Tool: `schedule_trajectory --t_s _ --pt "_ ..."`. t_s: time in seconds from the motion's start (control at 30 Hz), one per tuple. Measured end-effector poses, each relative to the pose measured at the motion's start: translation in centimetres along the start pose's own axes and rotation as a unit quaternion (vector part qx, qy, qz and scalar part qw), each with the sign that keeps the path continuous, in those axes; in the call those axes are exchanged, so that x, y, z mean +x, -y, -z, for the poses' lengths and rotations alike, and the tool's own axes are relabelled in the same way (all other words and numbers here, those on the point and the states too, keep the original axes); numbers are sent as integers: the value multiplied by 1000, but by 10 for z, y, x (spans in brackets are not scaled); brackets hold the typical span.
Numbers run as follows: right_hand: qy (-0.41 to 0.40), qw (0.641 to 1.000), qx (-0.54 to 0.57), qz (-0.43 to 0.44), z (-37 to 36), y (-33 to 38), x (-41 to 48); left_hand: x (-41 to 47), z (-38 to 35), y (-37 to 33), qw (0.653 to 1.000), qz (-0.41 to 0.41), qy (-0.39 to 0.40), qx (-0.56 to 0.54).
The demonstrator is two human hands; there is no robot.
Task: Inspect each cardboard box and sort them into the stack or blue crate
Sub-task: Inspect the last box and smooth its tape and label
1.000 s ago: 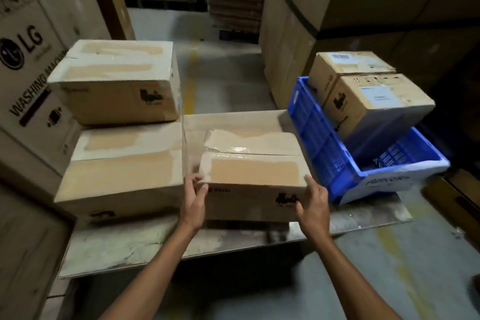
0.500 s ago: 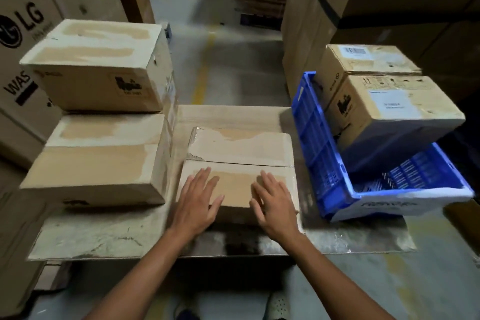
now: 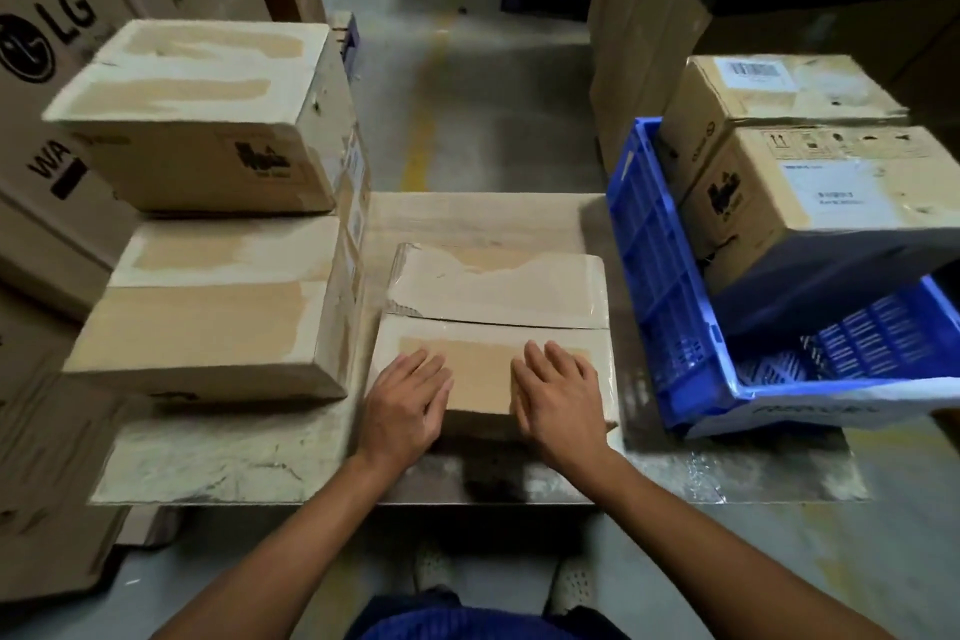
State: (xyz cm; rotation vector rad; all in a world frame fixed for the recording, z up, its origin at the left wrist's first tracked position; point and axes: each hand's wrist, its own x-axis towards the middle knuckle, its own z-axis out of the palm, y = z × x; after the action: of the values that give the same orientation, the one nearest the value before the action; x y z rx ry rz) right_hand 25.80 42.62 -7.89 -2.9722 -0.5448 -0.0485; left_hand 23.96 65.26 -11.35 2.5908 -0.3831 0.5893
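Step in hand: inspecting the middle box (image 3: pixel 498 296), not yet sorted. It sits on the bench (image 3: pixel 208 463) just left of the blue crate (image 3: pixel 644 244), with a narrow gap between them. Left grip (image 3: pixel 405 405) and right grip (image 3: pixel 561 400) are both released, fingers straight, palms flat on the box's near top flap, nothing grasped. The top has torn facing and a lifted far flap, so it probably counts as damaged, but that's only a guess.

Next move calls for sliding both palms to the box's sides and lifting. Then it goes either right into the crate or onto the stack (image 3: pixel 218 307), two boxes further left of the crate. The crate holds two boxes (image 3: pixel 831 203), the front one tilted.

Readable: "LG" and "WA…" on the big carton (image 3: pixel 57 42) far left of the crate. There is a barcode label on the rear crate box. Other labels and the crate lettering are too blurred.
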Motion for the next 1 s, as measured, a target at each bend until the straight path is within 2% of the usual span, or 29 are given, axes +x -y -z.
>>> schedule_trajectory --t_s 0.07,0.13,0.27,0.37,0.47,0.67,0.87,1.0 --pt "15 1000 5 3 9 8 11 5 4 4 1000 -26 16 2" --pt "33 999 18 12 6 25 19 11 8 14 997 -36 63 29" --pt "55 998 21 -10 -14 57 23 17 12 27 983 36 149 100" --pt "55 998 24 -25 -11 62 27 24 12 26 984 36 143 101" --pt "89 994 44 -40 -2 70 40 42 12 36 992 6 117 55" --pt "114 991 52 -36 -4 91 74 71 5 50 975 75 201 62" --pt "99 995 23 -26 12 85 99 115 18 40 976 48 186 107" --pt "114 991 14 -62 12 65 119 133 4 41 966 59 241 75"
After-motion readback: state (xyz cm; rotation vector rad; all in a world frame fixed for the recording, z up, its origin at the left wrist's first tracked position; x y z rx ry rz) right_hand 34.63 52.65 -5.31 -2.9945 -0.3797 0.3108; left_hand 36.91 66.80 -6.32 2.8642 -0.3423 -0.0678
